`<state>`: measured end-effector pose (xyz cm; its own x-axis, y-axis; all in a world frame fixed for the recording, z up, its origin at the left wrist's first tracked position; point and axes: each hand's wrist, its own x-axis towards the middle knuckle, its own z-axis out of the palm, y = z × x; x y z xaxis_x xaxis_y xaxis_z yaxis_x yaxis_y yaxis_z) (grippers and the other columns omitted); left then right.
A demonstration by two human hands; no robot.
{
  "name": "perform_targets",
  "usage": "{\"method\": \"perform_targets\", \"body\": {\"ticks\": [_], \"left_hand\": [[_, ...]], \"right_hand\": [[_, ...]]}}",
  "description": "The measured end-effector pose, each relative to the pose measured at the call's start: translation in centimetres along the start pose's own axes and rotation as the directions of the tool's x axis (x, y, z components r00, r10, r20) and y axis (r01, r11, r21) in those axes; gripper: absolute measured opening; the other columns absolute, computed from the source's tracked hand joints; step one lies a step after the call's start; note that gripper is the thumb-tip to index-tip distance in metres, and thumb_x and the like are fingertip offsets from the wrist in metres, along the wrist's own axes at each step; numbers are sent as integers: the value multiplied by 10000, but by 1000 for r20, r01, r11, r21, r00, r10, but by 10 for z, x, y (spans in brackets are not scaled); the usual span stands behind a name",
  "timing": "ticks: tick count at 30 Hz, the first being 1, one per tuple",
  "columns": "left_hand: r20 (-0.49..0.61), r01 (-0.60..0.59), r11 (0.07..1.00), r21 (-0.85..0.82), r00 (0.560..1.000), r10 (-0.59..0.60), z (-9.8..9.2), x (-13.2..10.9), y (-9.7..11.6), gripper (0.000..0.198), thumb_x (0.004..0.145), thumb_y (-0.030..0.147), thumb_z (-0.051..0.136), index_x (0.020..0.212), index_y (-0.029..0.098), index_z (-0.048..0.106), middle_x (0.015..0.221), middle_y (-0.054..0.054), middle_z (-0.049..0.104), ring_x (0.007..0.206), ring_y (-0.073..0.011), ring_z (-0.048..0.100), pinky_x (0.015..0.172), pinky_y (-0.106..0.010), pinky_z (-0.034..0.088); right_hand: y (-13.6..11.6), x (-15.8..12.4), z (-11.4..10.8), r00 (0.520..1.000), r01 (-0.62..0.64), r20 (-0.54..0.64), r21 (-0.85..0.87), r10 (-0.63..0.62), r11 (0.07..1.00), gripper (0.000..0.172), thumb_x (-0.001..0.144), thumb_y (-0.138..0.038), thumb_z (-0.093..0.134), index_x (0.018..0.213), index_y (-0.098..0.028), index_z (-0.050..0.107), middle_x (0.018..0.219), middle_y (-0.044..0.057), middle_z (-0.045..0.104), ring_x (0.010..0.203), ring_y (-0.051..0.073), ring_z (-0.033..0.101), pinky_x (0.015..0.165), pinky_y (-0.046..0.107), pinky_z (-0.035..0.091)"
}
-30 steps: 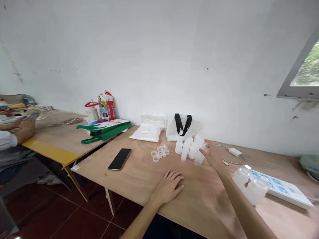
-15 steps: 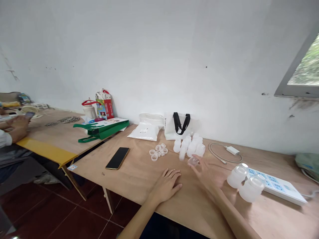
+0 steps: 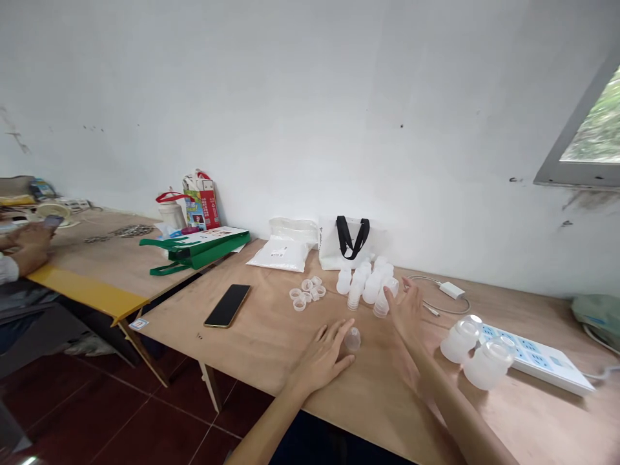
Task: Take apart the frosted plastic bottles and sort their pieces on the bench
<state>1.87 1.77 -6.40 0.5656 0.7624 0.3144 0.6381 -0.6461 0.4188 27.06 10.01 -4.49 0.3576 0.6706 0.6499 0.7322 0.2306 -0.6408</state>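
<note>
Now | clear domed plastic cap sits newly apart beside my loose left fingers | right fingers at frosted plastic bottles, grip unclear

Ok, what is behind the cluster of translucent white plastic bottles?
Behind the bottles stands a white bag with black strap handles. The bottles cover part of its lower edge; anything else directly behind them is hidden.

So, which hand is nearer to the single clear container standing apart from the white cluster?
Left. The left hand lies flat beside the single clear container, fingers at its left edge, perhaps touching. The right hand is farther off, at the white cluster's right edge.
</note>
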Motion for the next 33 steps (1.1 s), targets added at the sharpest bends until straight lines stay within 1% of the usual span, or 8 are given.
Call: {"method": "perform_targets", "body": {"ticks": [7,10,12,14,16,20,28,33], "left_hand": [[24,-20,999,31,1000,19,-1,0,0,552,1012,416,480,1530,371,295,1561,-44,390,1413,-261,403,1192,-487,300],[15,-26,1000,-12,1000,26,0,0,0,593,1012,413,482,1548,337,240,1564,-59,398,1424,-250,396,1208,-484,268],[2,-11,999,-50,1000,11,3,0,-2,705,999,424,505,1578,296,123,1578,-88,384,1433,-254,390,1212,-491,255],[0,26,996,-82,1000,-26,6,0,-4,838,979,443,538,1592,252,-1,1594,-128,353,1442,-275,379,1203,-501,267],[1,72,992,-103,997,-73,9,0,-6,917,959,458,567,1594,229,-53,1608,-155,315,1447,-303,366,1182,-503,299],[-12,100,985,-139,995,-103,10,2,-5,925,928,432,617,1598,222,15,1589,-171,339,1438,-323,371,1155,-493,338],[-41,85,975,-205,995,-95,7,3,-2,800,907,235,608,1577,239,170,1505,-137,473,1386,-301,439,1161,-505,330],[-57,74,976,-204,995,-88,2,4,2,596,952,329,573,1496,254,341,1446,-103,541,1314,-291,508,1125,-473,384]], "right_hand": [[-8,14,-4,999,-45,-9,144,47,989,554,968,-548,397,1392,-196,452,1322,143,579,1238,311,510,1041,495,394],[-18,-6,-6,999,5,-53,184,4,983,551,942,-563,457,1366,-212,470,1339,134,567,1209,298,516,1048,495,390],[-23,-24,-7,994,48,86,231,-70,972,543,903,-574,529,1311,-217,510,1280,126,603,1090,278,573,1001,479,437],[-27,-41,-7,926,72,336,294,-173,953,498,894,-557,559,1263,-223,542,1222,114,637,1043,260,602,980,453,466],[-32,-54,-7,777,68,572,336,-261,939,425,910,-522,554,1228,-241,569,1202,90,657,1056,246,617,968,418,484],[-42,-63,-11,569,3,774,337,-279,942,336,923,-460,558,1203,-275,580,1138,37,694,994,225,653,910,383,515],[-44,-70,-10,534,-52,779,419,-330,906,425,877,-429,675,1260,-307,538,1263,36,666,1158,248,621,1022,418,468],[-42,-70,-8,605,-119,729,479,-319,870,323,944,-452,581,1222,-288,559,1174,44,684,1071,229,643,985,409,495]]}}
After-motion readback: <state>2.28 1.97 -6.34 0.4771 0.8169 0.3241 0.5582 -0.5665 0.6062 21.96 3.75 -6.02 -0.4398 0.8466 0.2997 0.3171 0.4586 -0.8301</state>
